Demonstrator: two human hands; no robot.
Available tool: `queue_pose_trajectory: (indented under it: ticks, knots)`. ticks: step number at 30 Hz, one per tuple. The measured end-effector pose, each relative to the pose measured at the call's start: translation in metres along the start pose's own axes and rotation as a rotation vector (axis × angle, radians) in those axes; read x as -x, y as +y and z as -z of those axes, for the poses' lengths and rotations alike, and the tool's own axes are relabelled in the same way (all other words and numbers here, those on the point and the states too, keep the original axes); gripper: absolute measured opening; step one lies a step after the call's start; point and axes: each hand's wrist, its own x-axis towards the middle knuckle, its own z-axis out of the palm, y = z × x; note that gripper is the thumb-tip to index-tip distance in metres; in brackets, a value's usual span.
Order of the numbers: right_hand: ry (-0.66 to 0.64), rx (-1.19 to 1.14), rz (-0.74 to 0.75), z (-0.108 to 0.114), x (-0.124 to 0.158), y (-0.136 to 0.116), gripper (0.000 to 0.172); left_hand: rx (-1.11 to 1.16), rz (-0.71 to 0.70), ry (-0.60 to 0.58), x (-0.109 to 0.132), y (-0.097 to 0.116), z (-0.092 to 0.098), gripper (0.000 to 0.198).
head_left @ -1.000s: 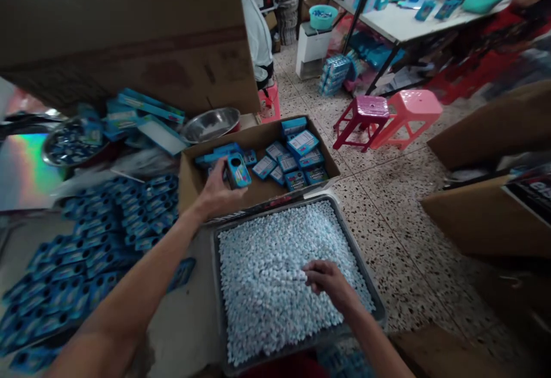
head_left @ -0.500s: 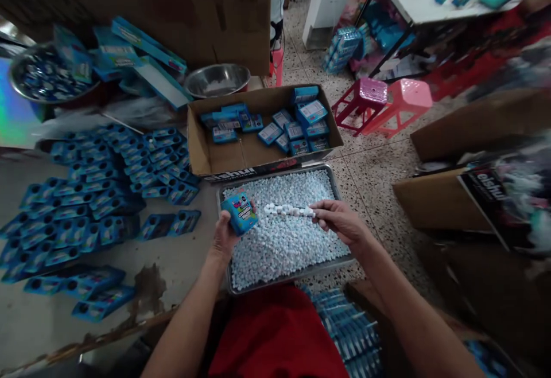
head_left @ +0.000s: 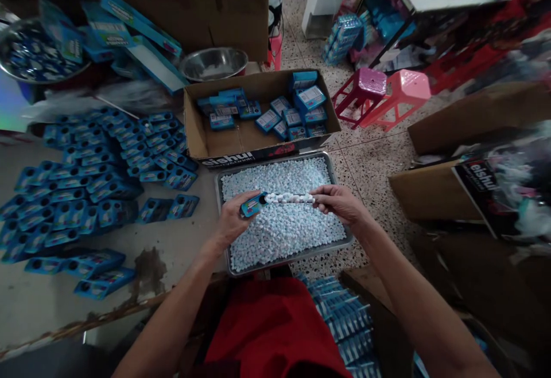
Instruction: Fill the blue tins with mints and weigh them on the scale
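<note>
My left hand (head_left: 232, 216) is closed around a small blue candy box (head_left: 253, 205), tipped so its end with a dark round hole faces right. Between the fingertips of my right hand (head_left: 338, 203) is the end of a long, narrow scoop (head_left: 290, 198) loaded with a row of candies. The scoop's far tip meets the box at its hole; how far it reaches inside I cannot tell. Both hands are above a metal tray (head_left: 333, 174) heaped with small white and pale blue candies (head_left: 284, 232).
Beyond the tray stands a cardboard carton (head_left: 262, 151) with several blue boxes inside. Many blue boxes (head_left: 81, 194) stand in rows on the table (head_left: 181, 263) at left. Metal bowls (head_left: 214, 63) sit behind them. Plastic stools (head_left: 365, 88) and open cartons (head_left: 434, 191) are at right.
My left hand has turned the box from showing its printed front to pointing its holed end right, up against the scoop's tip. The scoop stays in my right hand.
</note>
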Motion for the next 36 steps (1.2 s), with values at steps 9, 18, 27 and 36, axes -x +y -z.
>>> queue_pose_trajectory:
  ticks: [9,18,27,36]
  knots:
    - [0.053,0.366,0.151,-0.024,-0.01,-0.016,0.009,-0.052,-0.031,0.011,0.004,-0.017,-0.014,0.046]
    - [0.185,1.004,0.531,-0.073,0.014,-0.031,0.023,-0.081,-0.052,0.023,-0.001,-0.019,-0.023,0.045]
    - [0.412,0.407,0.035,0.109,0.03,0.083,0.029,0.023,0.173,0.121,0.006,-0.023,0.011,0.045]
    - [0.11,-0.003,-0.024,0.01,-0.06,0.155,0.036,-0.013,0.277,0.143,0.013,-0.014,0.004,0.049]
